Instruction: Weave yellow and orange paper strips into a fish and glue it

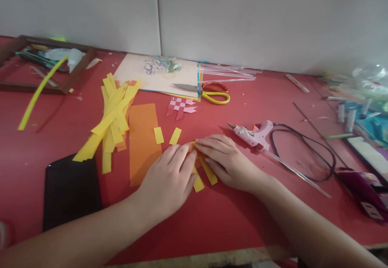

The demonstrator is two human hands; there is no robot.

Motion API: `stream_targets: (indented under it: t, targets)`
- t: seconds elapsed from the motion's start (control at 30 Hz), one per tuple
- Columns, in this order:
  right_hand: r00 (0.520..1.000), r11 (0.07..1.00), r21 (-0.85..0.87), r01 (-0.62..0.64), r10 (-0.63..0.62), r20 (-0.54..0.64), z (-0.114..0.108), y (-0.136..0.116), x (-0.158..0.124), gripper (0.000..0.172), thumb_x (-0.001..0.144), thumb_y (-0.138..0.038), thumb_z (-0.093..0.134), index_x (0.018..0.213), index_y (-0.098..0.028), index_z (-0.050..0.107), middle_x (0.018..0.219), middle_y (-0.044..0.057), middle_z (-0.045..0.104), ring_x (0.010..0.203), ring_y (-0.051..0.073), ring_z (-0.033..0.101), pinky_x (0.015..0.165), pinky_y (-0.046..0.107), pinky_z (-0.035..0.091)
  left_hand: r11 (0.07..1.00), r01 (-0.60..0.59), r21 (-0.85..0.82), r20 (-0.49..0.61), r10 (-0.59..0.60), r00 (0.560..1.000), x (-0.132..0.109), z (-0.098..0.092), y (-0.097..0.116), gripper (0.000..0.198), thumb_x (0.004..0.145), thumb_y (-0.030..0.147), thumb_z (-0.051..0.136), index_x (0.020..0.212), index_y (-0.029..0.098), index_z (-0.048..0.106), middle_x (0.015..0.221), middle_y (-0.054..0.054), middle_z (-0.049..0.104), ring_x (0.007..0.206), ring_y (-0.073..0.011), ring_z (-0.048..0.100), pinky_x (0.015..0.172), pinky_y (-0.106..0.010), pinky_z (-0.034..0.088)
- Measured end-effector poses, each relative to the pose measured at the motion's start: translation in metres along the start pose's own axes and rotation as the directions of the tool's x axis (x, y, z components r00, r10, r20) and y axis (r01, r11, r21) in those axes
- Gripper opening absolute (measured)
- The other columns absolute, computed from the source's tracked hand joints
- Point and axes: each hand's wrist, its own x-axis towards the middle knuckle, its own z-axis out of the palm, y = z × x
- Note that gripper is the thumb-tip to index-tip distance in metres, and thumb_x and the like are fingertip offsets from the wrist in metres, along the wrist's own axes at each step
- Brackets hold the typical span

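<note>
In the head view, my left hand (pixel 172 171) and my right hand (pixel 228 159) meet at the middle of the red table. Their fingers are closed on a small piece made of yellow and orange paper strips (pixel 209 173), mostly hidden under the fingertips. Yellow strip ends stick out towards me below the hands and beyond them. Left of my left hand lies a flat orange paper sheet (pixel 143 138). Further left is a criss-crossed pile of yellow paper strips (pixel 113 118), with some orange under it.
Beyond the hands are a pink woven paper fish (pixel 181 107), scissors (pixel 212 92) and cream paper (pixel 133 70) bearing scraps. A pink glue gun (pixel 254 136) with a black cord lies right. A dark phone-like slab (pixel 72 191) and a wooden frame (pixel 65 84) are left.
</note>
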Motion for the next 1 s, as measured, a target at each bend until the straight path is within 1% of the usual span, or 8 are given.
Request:
stream_targets:
  t: [0.2,0.3,0.33,0.4,0.5,0.67,0.83,1.0]
  targets:
    - [0.999,1.0,-0.018,-0.022,0.022,-0.037,0.0,-0.002,-0.001,0.036,0.095,-0.015,0.045,0.128,-0.017,0.059,0.134,0.012,0.061,0.119,0.026,0.056,0.102,0.047,0.048,0.997,-0.073,-0.034,0.054,0.075,0.996,0.002,0.001,-0.003,0.034,0.096,0.023,0.047,0.121,0.006,0.063,0.125,-0.016,0.065,0.117,-0.0316,0.057,0.098,-0.047,0.051]
    - [0.98,0.99,-0.081,-0.119,0.104,-0.172,-0.021,0.003,-0.005,0.031,0.095,-0.02,0.049,0.123,-0.023,0.063,0.137,0.011,0.058,0.121,0.026,0.058,0.102,0.046,0.048,0.995,-0.094,-0.019,0.092,0.095,0.991,0.003,0.003,-0.005,0.034,0.098,0.024,0.044,0.12,0.007,0.063,0.125,-0.016,0.065,0.119,-0.0318,0.056,0.099,-0.048,0.05]
    - [0.952,0.979,-0.099,-0.18,0.148,-0.267,-0.032,0.007,-0.008,0.03,0.095,-0.021,0.049,0.12,-0.024,0.064,0.133,0.011,0.061,0.119,0.025,0.059,0.101,0.045,0.049,0.996,-0.093,-0.019,0.099,0.094,0.991,0.003,0.003,-0.006,0.035,0.098,0.024,0.043,0.121,0.007,0.062,0.126,-0.016,0.065,0.12,-0.0319,0.056,0.099,-0.048,0.05]
    - [0.904,0.934,-0.161,-0.32,0.249,-0.348,-0.056,0.023,-0.018,0.026,0.094,-0.024,0.05,0.114,-0.024,0.066,0.121,0.009,0.067,0.114,0.026,0.063,0.099,0.046,0.05,0.996,-0.081,-0.029,0.11,0.084,0.99,0.003,0.004,-0.006,0.036,0.098,0.024,0.043,0.124,0.008,0.06,0.129,-0.015,0.063,0.12,-0.0316,0.056,0.098,-0.048,0.05]
    - [0.878,0.835,-0.285,-0.47,0.411,-0.245,-0.084,0.059,-0.037,0.03,0.092,-0.027,0.046,0.116,-0.023,0.063,0.12,0.01,0.067,0.108,0.029,0.066,0.092,0.047,0.054,0.996,-0.054,-0.075,0.118,0.063,0.991,0.003,0.002,-0.005,0.036,0.097,0.026,0.044,0.123,0.008,0.059,0.128,-0.016,0.063,0.119,-0.0313,0.055,0.099,-0.048,0.049]
    - [0.867,0.812,-0.359,-0.46,0.498,0.016,-0.089,0.105,-0.061,0.055,0.078,-0.012,0.041,0.131,-0.018,0.051,0.131,0.014,0.06,0.121,0.03,0.057,0.101,0.049,0.048,0.982,-0.007,-0.187,0.067,0.019,0.998,0.005,-0.006,-0.007,0.034,0.094,0.03,0.048,0.116,0.008,0.06,0.127,-0.017,0.062,0.118,-0.033,0.052,0.107,-0.055,0.04]
    - [0.904,0.858,-0.357,-0.37,0.421,0.074,-0.081,0.116,-0.06,0.055,0.071,-0.01,0.042,0.123,-0.021,0.059,0.12,0.012,0.066,0.115,0.03,0.059,0.099,0.05,0.047,0.964,0.036,-0.262,-0.028,-0.045,0.999,0.008,-0.011,-0.015,0.021,0.092,0.017,0.047,0.109,0.01,0.059,0.113,-0.013,0.064,0.105,-0.0258,0.055,0.094,-0.043,0.047]
    - [0.93,0.897,-0.31,-0.316,0.358,0.085,-0.084,0.112,-0.052,0.046,0.071,-0.009,0.046,0.111,-0.022,0.066,0.106,0.01,0.07,0.099,0.028,0.063,0.088,0.044,0.048,0.97,0.044,-0.241,-0.017,-0.049,0.999,0.008,-0.013,-0.019,0.012,0.093,0.012,0.048,0.094,0.013,0.06,0.092,-0.008,0.065,0.086,-0.021,0.056,0.078,-0.036,0.05]
